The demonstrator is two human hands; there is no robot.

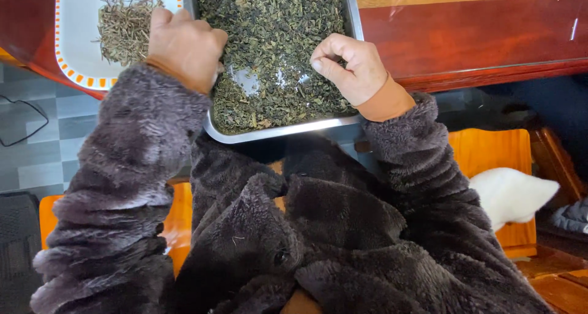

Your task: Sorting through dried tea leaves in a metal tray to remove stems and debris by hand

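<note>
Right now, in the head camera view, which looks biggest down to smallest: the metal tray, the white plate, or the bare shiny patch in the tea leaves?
1. Metal tray, partly cut off.
2. White plate, also cut off, so true size unsure.
3. Bare shiny patch.

Glossy red-brown worktop (478, 38) across the top. Orange wooden seat (490, 161) below, bearing a white fluffy cushion (511, 194). Grey tiled floor (37, 148) at left, crossed by a black cable (24, 121).
</note>
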